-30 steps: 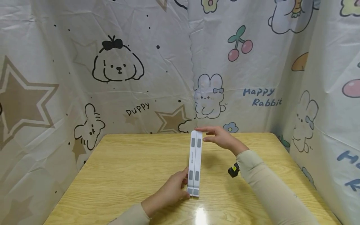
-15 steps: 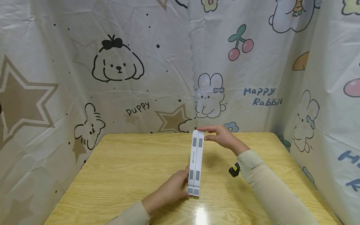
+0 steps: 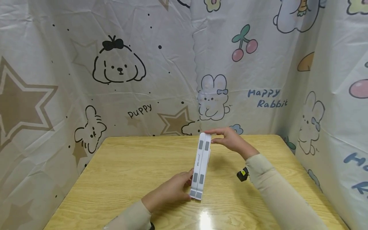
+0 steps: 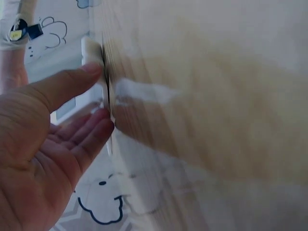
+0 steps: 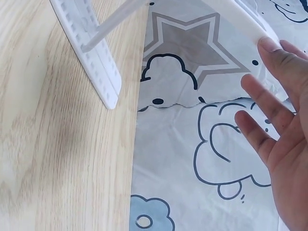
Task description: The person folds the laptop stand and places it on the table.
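A white folding laptop stand [image 3: 200,164] with grey rubber pads tilts slightly right at the middle of the wooden table. At its lower, near end, my left hand [image 3: 175,187] holds it from the left side. The left wrist view has the left thumb [image 4: 72,82] against the end of the stand, with the fingers on the other side. Up at the far end, my right hand [image 3: 230,140] pinches the tip. From the right wrist, a notched rail [image 5: 89,53] lies on the table, joined by a strut [image 5: 118,24], while thumb and forefinger grip the raised arm [image 5: 245,19].
Wooden table [image 3: 138,166] extends around the stand on both sides. A printed cloth [image 3: 161,64] hangs behind the back edge and along both sides. A small black device [image 3: 242,174] is attached at the right sleeve's cuff.
The stand's upper end has swung a little to the right with my right hand. Its lower end and my left hand have shifted slightly left.
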The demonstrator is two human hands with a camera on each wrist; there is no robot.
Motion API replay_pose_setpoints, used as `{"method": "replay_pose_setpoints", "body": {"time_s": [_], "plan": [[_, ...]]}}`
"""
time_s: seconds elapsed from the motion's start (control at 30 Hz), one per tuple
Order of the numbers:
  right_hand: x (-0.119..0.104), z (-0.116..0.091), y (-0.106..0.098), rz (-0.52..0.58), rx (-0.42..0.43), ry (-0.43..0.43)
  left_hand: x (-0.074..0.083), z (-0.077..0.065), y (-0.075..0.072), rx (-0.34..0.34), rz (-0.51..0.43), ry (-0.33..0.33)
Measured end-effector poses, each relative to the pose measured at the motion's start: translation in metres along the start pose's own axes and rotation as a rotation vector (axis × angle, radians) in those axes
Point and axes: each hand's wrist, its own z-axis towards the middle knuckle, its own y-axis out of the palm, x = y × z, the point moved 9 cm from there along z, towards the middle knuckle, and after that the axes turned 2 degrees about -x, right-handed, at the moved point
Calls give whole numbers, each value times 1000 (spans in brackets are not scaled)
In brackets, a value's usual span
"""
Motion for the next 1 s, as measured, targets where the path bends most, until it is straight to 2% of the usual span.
{"method": "replay_pose_setpoints", "body": {"time_s": [0.27,0.47,0.6,0.83,1.0], "plan": [[0,-12,-9,-52,46,10,-5,7,-3,-91,20,57],[5,-20,-13,-64,76,61,-4,10,-5,-113,43,102],[5,-24,-15,-87,97,70,-5,10,-8,-123,64,101],[5,-33,-21,-140,136,84,-15,12,-12,-124,119,56],[6,-36,-23,-159,160,83,-15,14,-13,-126,148,64]]}}
